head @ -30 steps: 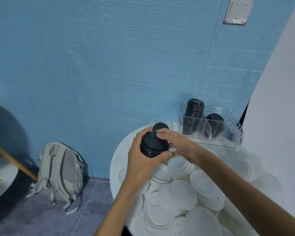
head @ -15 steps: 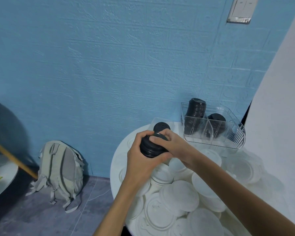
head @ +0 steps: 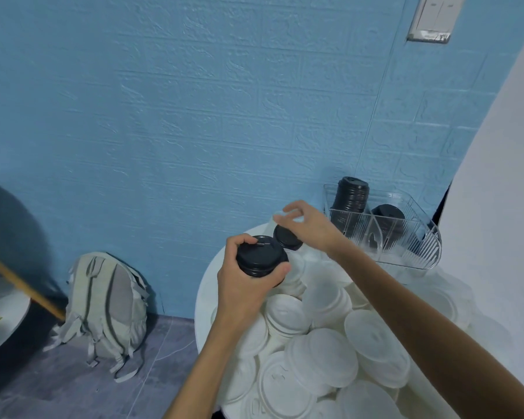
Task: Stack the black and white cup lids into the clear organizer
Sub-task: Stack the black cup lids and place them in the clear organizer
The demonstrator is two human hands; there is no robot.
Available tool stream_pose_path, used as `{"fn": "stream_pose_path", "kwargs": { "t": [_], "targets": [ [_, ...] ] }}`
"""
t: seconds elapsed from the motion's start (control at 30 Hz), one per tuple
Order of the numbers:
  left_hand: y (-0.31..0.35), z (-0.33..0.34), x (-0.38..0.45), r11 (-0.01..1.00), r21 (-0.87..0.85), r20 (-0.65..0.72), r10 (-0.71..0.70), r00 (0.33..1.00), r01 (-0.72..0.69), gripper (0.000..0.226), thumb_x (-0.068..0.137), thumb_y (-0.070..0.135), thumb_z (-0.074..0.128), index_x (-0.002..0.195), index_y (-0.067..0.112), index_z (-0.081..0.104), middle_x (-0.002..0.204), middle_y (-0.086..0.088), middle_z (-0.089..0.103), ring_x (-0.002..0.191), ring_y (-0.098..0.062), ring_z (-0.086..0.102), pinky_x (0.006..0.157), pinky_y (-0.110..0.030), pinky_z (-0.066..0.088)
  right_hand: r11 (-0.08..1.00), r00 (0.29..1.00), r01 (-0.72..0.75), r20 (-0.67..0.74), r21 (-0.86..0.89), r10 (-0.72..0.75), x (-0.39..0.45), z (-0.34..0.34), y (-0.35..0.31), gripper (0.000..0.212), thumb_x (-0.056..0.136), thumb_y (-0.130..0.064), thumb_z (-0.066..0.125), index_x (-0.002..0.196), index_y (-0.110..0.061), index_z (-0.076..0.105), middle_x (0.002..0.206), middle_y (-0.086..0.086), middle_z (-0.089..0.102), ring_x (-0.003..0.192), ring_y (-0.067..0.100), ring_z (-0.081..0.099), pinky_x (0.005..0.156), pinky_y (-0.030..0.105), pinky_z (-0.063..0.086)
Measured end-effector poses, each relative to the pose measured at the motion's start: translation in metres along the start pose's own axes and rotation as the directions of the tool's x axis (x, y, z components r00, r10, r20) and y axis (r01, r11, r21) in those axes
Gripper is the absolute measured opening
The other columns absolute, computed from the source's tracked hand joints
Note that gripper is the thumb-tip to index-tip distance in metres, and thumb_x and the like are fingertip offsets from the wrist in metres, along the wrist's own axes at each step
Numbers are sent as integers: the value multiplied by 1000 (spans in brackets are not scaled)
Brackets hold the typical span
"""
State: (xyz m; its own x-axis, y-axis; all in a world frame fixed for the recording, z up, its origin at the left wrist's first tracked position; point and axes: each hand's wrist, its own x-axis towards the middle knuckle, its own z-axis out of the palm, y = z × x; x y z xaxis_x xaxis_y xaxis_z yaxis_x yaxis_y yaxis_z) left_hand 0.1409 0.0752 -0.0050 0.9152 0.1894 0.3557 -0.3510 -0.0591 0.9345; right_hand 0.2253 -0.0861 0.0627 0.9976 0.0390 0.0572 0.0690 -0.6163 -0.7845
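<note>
While the left hand (head: 248,285) grips a short stack of black lids (head: 259,260) from the side, fingers and thumb curled round its rim, the right hand (head: 307,228) hovers just above a single black lid (head: 287,237) that lies flat on the round table (head: 204,294), just beyond the held stack. The right hand's fingers are spread and loosely bent, blurred at the tips; they seem to hold nothing, though I cannot tell whether they touch the lid beneath.

That lone lid sits directly under the right hand and on the far side of the left, so the right is the nearer one to lift it — a short drop and a pinch on the rim would do, by my reading. The held stack stands upright, its axis vertical, top face up, ready to take another lid.

Further right and back, against the blue wall, stands the clear organizer (head: 424,252), well apart from the left hand but near the right forearm. Two columns of black lids (head: 350,195) already rest in its compartments. White lids (head: 321,361) lie heaped across the near table — that part of the job looks barely begun.
</note>
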Motion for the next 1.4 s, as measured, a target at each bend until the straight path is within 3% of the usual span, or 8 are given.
{"fn": "stream_pose_path", "kwargs": {
  "t": [0.07, 0.23, 0.6, 0.83, 0.97, 1.07, 1.27, 1.4],
  "targets": [
    [-3, -1, 4, 1000, -11, -5, -7, 1000, 7, 65, 62, 18, 98, 108, 33, 55, 106, 22, 67, 101, -5, 66, 89, -31, 54, 979, 996, 49, -70, -197, -63, 31, 3, 10, 49, 90, -48, 69, 130, -25, 54, 133, 1, 59, 119, 21, 58, 102, 37, 44],
    [-7, -4, 8, 1000, -6, -9, -10, 1000, 10, 66, 62, 17, 98, 109, 33, 55, 107, 22, 66, 100, -4, 66, 88, -30, 55, 829, 999, 35, 48, -559, -10, 78, 23, 37, 70, 88, -41, 71, 149, -23, 40, 148, 13, 40, 132, 37, 48, 106, 47, 44],
    [-9, -14, 16, 1000, 7, -19, -11, 1000, 11, 67, 61, 23, 97, 113, 33, 55, 107, 24, 66, 100, -2, 65, 88, -31, 54, 543, 996, 69, 89, -837, 10, 107, 43, 70, 68, 86, -44, 66, 145, -23, 39, 130, 12, 52, 118, 34, 54, 104, 42, 37],
    [-7, -15, 16, 1000, 3, -10, -18, 1000, 18, 67, 57, 30, 95, 111, 34, 55, 107, 22, 66, 99, -3, 66, 89, -34, 56, 756, 997, 79, 58, -650, -54, 90, 16, 33, 75, 70, -42, 81, 136, -22, 50, 121, 7, 59, 108, 28, 59, 90, 37, 50],
    [-3, -13, 15, 1000, 3, -10, -8, 1000, 8, 67, 59, 28, 96, 112, 36, 54, 109, 23, 64, 101, -2, 65, 90, -36, 56, 973, 994, 110, 26, -203, -107, 49, -21, -15, 64, 68, -44, 86, 125, -34, 58, 117, -5, 65, 108, 18, 63, 94, 33, 53],
    [2, -7, 12, 999, 32, -20, 16, 1000, -15, 68, 55, 40, 93, 111, 42, 54, 114, 15, 62, 108, -9, 63, 93, -41, 56, 985, 961, 151, 222, 81, -166, -4, -36, -40, 48, 76, -33, 85, 119, -35, 64, 116, -6, 68, 107, 16, 68, 95, 34, 56],
    [11, 12, -1, 1000, 29, 27, 8, 1000, -9, 73, 53, 29, 96, 109, 44, 51, 105, 12, 67, 95, -17, 69, 79, -46, 60, 963, 939, 227, 294, -147, -176, -63, -29, -44, 67, 69, -36, 89, 123, -38, 49, 110, -13, 69, 96, 7, 69, 88, 29, 58],
    [18, 20, -11, 999, 36, 79, 34, 996, -37, 88, 60, 20, 98, 117, 48, 37, 111, 16, 63, 92, -4, 68, 72, -19, 54, 971, 949, 194, 276, -140, -150, -74, -39, -36, 59, 65, -40, 87, 114, -39, 55, 103, -15, 71, 94, 6, 69, 89, 34, 59]
  ]
}}
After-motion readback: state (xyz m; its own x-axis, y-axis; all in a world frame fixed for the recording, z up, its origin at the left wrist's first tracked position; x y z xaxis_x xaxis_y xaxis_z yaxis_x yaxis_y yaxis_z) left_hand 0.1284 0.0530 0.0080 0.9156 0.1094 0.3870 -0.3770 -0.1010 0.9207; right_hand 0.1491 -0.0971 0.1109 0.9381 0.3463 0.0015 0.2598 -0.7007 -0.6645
